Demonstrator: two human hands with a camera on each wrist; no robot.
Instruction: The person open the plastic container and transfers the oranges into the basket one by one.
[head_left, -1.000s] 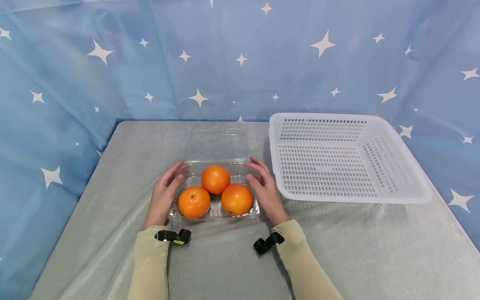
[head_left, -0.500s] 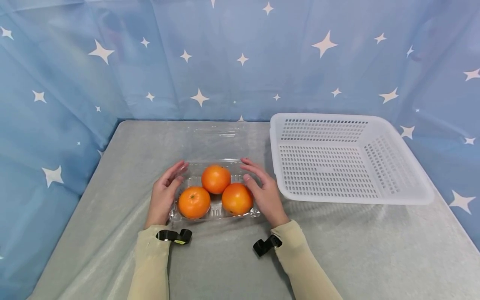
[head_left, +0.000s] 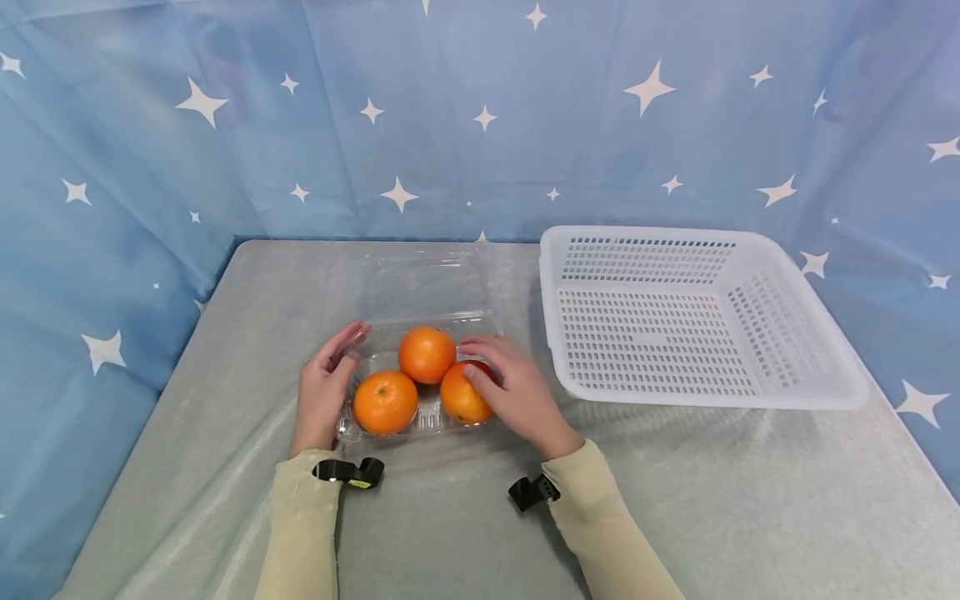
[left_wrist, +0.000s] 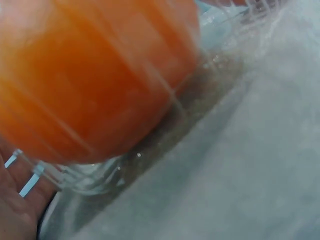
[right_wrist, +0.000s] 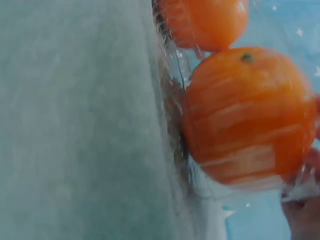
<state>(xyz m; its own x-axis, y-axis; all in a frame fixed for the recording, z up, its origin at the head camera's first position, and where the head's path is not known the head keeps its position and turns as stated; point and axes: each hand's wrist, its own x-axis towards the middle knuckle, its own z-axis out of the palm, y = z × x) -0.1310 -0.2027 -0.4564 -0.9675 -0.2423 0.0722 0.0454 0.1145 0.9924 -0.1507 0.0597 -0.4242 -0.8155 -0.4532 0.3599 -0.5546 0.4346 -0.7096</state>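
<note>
**Left hand (head_left: 321, 396) at the clear box (head_left: 431, 422), right hand (head_left: 525, 400) on the front-right orange (head_left: 456, 400)**

From the left, we record the left hand alongside the box's left wall, fingers relaxed, gripping nothing. Inside the box sit the front-left orange (head_left: 386, 402), the rear orange (head_left: 427, 355) and the front-right orange. The hinged lid (head_left: 427, 287) lies back on the grey cloth (head_left: 442, 533). The right hand, well apart from the left, curls its thumb and fingers over the front-right orange; the wrist view is blurred, so we cannot tell how firmly. Farthest right, we note a white basket (head_left: 720, 400).
</note>
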